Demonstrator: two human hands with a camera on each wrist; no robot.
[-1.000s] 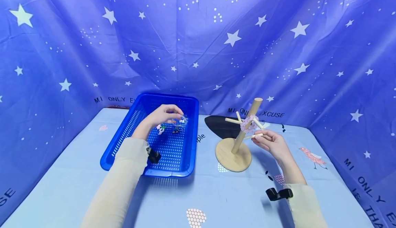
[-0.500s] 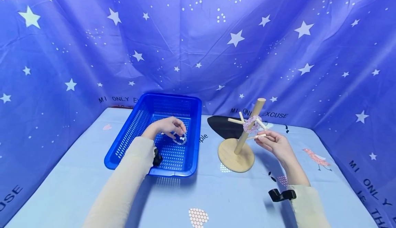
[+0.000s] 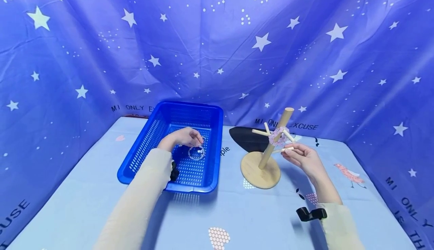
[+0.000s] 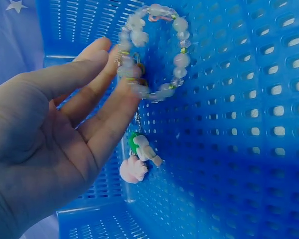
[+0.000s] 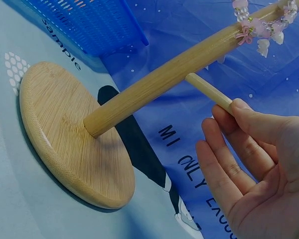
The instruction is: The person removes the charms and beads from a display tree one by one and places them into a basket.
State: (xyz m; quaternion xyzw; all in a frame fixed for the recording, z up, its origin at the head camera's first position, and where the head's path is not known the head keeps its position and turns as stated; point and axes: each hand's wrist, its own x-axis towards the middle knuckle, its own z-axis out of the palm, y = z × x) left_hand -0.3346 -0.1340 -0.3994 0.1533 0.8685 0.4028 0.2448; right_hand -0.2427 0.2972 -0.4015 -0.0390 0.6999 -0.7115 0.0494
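Observation:
My left hand [image 3: 188, 137] is over the blue basket and pinches a bracelet of clear and pale beads [image 4: 182, 60] at its fingertips. The bracelet hangs as a loop below the fingers in the head view. Beyond it in the left wrist view are a white and green charm [image 4: 142, 146] and a pink charm [image 4: 133, 169]. On the right, my other hand [image 3: 306, 160] pinches the end of a low peg [image 5: 209, 92] on a wooden stand [image 3: 267, 155]. A pink beaded bracelet [image 3: 278, 136] hangs higher up on this stand, around one of its pegs.
The blue perforated basket [image 3: 217, 167] stands left of the stand, on a pale blue patterned cloth [image 3: 257, 220]. Upright blue curtains with stars [image 3: 190, 54] close off the back and sides. The stand's round base [image 5: 74, 134] rests on the cloth.
My left hand has moved lower in the head view and toward me, and the pale bracelet now dangles as a wider loop. The right hand stays at the peg. The view has shifted slightly.

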